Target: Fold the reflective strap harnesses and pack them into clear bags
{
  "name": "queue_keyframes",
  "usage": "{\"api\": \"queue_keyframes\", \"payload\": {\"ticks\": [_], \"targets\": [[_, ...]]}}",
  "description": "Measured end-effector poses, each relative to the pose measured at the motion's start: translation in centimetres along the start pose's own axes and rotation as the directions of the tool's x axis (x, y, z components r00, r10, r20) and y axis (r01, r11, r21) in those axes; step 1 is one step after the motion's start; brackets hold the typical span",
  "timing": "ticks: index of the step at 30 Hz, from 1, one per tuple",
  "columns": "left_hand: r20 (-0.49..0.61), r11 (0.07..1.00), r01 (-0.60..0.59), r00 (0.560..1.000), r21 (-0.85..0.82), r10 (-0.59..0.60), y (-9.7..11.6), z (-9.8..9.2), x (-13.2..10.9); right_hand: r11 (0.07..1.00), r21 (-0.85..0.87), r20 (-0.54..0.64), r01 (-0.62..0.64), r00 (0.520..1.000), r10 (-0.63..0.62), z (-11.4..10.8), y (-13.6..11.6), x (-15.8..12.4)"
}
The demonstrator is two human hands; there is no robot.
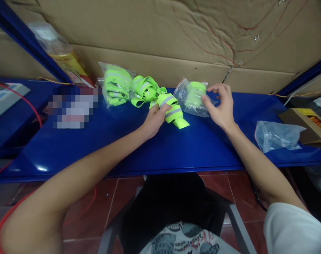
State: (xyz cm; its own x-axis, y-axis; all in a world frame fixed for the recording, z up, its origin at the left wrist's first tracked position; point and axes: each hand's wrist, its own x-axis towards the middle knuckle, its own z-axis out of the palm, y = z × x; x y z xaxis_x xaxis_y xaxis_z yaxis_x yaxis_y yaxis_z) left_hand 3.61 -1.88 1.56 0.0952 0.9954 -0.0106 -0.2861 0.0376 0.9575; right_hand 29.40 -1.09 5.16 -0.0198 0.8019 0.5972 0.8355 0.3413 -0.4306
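My left hand [158, 119] is closed on a folded bundle of neon-yellow reflective strap [171, 110] with grey stripes, its loose end lying toward the front right. My right hand [221, 106] has thumb and fingers apart at the right edge of a clear zip bag [182, 92] with a rolled neon strap [195, 94] inside; whether the thumb touches the plastic I cannot tell. Left of the held bundle lies a loose tangle of the same strap [145, 89]. Beyond it stands another clear bag with folded neon strap [118, 84].
A clear plastic bag [278, 135] lies on the blue table [155, 155] at the right, beside an open cardboard box [307, 123]. A wrapped bottle [62, 53] stands at back left. Cardboard [139, 35] walls the back. A red cable [34, 109] hangs at left.
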Motion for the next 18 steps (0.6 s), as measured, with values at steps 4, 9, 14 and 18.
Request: {"api": "queue_keyframes", "payload": {"ticks": [4, 9, 14, 18], "targets": [[0.036, 0.997, 0.035, 0.999, -0.063, -0.033, 0.3, -0.4, 0.2, 1.0, 0.017, 0.144, -0.025, 0.989, 0.022, 0.3, -0.1, -0.2], [0.127, 0.994, 0.055, 0.991, -0.098, -0.042, 1.0, -0.6, -0.1, 0.997, 0.056, 0.184, -0.056, 0.982, 0.044, 0.5, 0.5, 0.2], [0.115, 0.994, 0.044, 0.993, -0.097, -0.032, 1.7, -1.1, 0.1, 0.99, 0.142, 0.263, 0.013, 0.964, -0.051, 0.0, 0.5, 0.6], [0.087, 0.999, 0.012, 0.996, -0.052, -0.008, 2.2, -2.1, 0.9, 0.992, 0.104, 0.213, 0.073, 0.972, -0.094, -1.1, 0.6, 0.8]]}}
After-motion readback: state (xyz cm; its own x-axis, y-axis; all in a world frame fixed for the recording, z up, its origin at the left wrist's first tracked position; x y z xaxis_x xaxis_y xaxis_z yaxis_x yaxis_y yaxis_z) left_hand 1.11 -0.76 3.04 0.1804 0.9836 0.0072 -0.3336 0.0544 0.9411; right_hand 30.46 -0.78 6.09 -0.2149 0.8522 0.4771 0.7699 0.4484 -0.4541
